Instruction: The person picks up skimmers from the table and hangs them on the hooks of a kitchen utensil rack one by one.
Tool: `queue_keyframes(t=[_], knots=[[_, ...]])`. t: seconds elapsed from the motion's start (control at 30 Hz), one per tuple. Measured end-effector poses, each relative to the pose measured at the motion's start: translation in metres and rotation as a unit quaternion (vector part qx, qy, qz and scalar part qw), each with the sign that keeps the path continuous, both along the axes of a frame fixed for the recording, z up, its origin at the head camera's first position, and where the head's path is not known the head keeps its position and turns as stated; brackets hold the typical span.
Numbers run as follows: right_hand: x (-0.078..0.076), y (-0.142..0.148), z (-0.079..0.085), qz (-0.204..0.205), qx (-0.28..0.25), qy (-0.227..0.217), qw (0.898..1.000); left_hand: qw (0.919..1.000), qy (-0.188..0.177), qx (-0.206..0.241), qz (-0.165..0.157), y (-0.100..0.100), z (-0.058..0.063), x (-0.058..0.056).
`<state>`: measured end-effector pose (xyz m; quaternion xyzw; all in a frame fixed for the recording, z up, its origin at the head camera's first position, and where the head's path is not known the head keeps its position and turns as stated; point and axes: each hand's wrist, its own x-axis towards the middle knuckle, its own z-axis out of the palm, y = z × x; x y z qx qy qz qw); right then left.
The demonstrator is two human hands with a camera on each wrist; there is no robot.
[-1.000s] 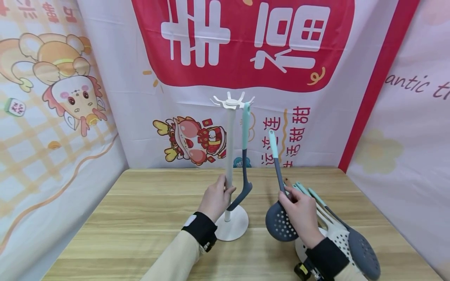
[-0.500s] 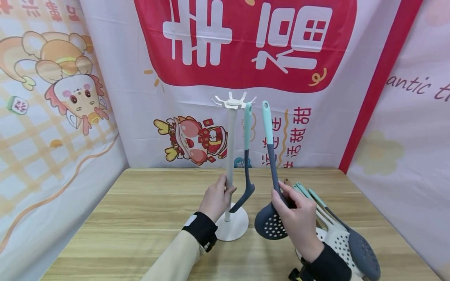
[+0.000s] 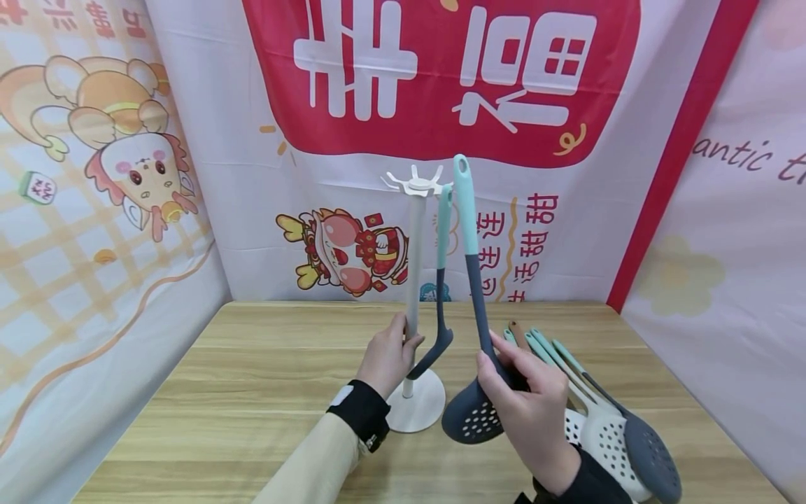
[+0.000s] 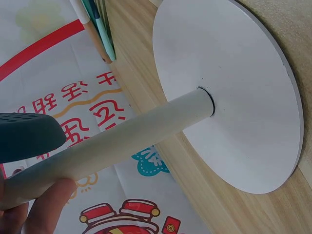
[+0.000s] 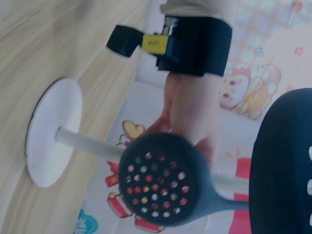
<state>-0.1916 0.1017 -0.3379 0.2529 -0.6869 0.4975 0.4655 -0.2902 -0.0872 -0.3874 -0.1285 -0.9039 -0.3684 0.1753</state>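
Observation:
My left hand (image 3: 385,357) grips the white pole of an upright utensil stand (image 3: 413,273), just above its round base. From a hook at the stand's top hangs a dark grey utensil (image 3: 441,301) with a mint handle; the right wrist view shows its round perforated head (image 5: 158,178). My right hand (image 3: 532,402) pinches a dark grey skimmer (image 3: 466,414) low on its shaft. The skimmer is nearly upright, perforated bowl down. Its mint handle end, with a hanging hole, is beside and slightly higher than the stand's white hooks (image 3: 418,183).
At the right of the wooden table (image 3: 264,392) lies a pile of utensils, among them a white perforated one (image 3: 609,441) and a grey one with holes (image 3: 651,455). A brown handle (image 3: 518,334) pokes out behind them. Printed cloth (image 3: 245,231) surrounds the table.
My right hand has brought the skimmer leftward, toward the stand, and its handle end has risen from well below the hooks to just above them. The left hand stays on the pole.

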Motion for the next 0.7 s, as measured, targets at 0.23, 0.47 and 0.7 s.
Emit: queue_keyframes(t=[0.23, 0.47, 0.7], knots=[[0.011, -0.008, 0.005, 0.035, 0.002, -0.002, 0.999, 1.0, -0.006, 0.004, 0.003, 0.0, 0.001, 0.001], [0.015, -0.01, 0.002, 0.04, 0.011, -0.021, 0.999, 1.0, -0.001, 0.001, 0.003, -0.001, 0.001, 0.001], [0.014, -0.011, 0.0, 0.039, 0.01, -0.002, 0.999, 0.9998, -0.016, 0.009, -0.003, 0.0, 0.002, 0.001]])
